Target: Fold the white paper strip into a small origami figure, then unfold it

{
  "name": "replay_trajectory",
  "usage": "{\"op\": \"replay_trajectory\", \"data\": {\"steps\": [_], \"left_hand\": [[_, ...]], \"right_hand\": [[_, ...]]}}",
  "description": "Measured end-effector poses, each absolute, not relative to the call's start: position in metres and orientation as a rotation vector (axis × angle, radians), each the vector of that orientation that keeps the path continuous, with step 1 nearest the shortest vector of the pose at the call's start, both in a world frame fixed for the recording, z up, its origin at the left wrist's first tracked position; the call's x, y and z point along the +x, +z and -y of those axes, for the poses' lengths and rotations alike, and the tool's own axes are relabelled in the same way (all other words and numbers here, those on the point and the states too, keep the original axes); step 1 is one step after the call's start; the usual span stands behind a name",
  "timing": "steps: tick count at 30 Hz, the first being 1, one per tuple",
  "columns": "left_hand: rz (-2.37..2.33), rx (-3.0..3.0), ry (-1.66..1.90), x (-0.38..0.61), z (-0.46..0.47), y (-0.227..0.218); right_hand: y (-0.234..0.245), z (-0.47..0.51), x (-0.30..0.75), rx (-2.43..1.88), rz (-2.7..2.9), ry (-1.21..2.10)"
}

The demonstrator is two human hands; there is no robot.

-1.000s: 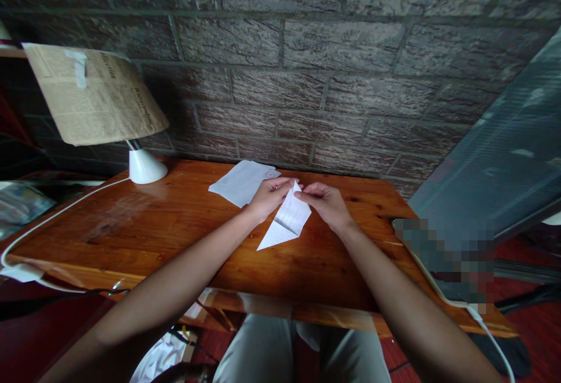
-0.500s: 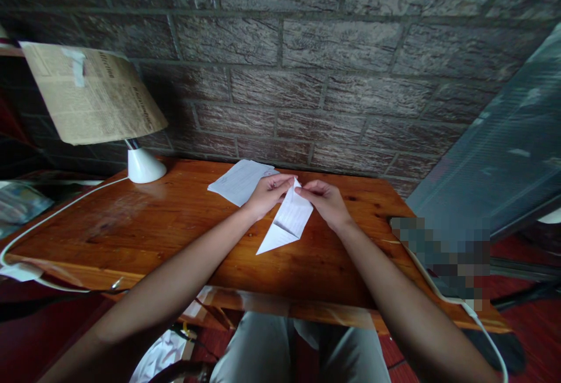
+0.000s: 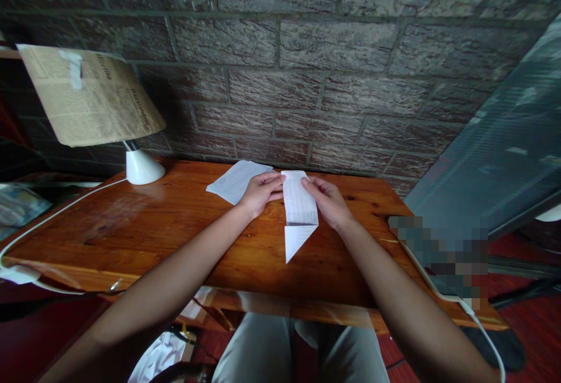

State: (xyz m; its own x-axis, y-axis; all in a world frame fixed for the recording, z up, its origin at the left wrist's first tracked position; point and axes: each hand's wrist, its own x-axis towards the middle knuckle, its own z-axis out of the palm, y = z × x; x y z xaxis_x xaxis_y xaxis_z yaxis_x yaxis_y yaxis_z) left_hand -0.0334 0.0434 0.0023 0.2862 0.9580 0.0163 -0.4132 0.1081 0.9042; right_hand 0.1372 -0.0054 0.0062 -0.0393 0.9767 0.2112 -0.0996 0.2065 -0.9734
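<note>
Left hand [image 3: 262, 195] pinches folded paper [image 3: 300, 202] at far left edge, right hand [image 3: 329, 200] at far right; near tip short of desk [image 3: 166, 213] edge; open room left, toward lamp [image 3: 94, 101].

Left hand [image 3: 263, 194] and right hand [image 3: 328, 200] pinch folded paper [image 3: 300, 204] by its far end, over worktop [image 3: 144, 225]. Near end tapers to a point. Lamp [image 3: 94, 99] stands at left.

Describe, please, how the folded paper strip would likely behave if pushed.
The folded paper strip is probably very light, being thin paper. It would likely bend easily, as its near end is folded to a point. Being flat, it seems unlikely to roll.
</note>
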Motion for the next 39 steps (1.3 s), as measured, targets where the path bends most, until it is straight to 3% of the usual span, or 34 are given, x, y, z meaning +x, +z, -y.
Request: {"op": "replay_trajectory", "data": {"steps": [8,24,32,39], "left_hand": [[-0.664,0.857,1.119,-0.037,-0.047,0.006],[-0.623,0.901,1.176,-0.038,-0.045,0.009],[-0.608,0.979,1.220,-0.037,-0.042,0.010],[-0.602,1.011,1.247,-0.033,-0.039,0.009]], "right_hand": [[-0.003,0.005,0.140,-1.024,1.458,0.720],[-0.004,0.010,0.144,-1.109,1.682,0.388],[0.000,0.010,0.138,-1.074,1.544,0.542],[0.002,0.014,0.137,-1.055,1.536,0.372]]}}
